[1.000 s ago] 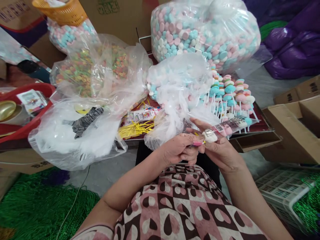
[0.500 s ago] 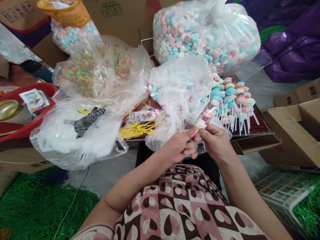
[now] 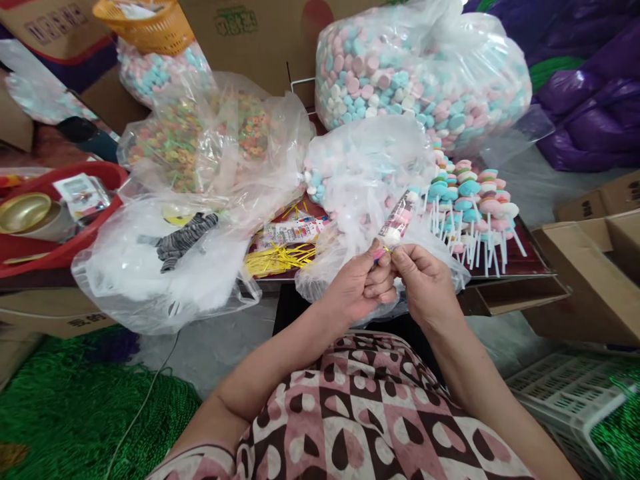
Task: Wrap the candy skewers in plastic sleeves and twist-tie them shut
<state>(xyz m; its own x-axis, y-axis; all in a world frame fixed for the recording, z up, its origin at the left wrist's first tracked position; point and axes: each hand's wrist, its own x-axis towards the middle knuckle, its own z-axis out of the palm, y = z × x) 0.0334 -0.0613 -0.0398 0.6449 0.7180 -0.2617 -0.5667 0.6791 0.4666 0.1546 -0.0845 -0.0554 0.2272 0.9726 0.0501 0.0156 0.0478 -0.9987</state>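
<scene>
A marshmallow skewer in a clear printed wrapper (image 3: pixel 400 217) points up and away from me between my two hands. My left hand (image 3: pixel 364 283) is closed around the gathered lower end of that wrapper, where a bit of pink shows at the thumb. Pressed close beside it, my right hand (image 3: pixel 425 280) pinches at the wrapper's neck; a sliver of yellow twist tie shows between the fingers. More yellow twist ties (image 3: pixel 280 259) lie in a pile to the left, below some flat printed wrappers (image 3: pixel 295 230). Unwrapped marshmallow skewers (image 3: pixel 480 200) with white sticks are heaped on the right.
Behind my hands sit a smaller marshmallow bag (image 3: pixel 360 153) and a large one (image 3: pixel 420 73). Leftward are a bag of gummy rings (image 3: pixel 185 147), a plastic bag with a dark striped cloth (image 3: pixel 185 240) and a red basin (image 3: pixel 107 183). Cardboard boxes (image 3: pixel 590 267) stand at right.
The wrapped skewer now stands further out above my hands, with more of its printed wrapper showing. My fingers have shifted at its neck, and the whole view has moved slightly.
</scene>
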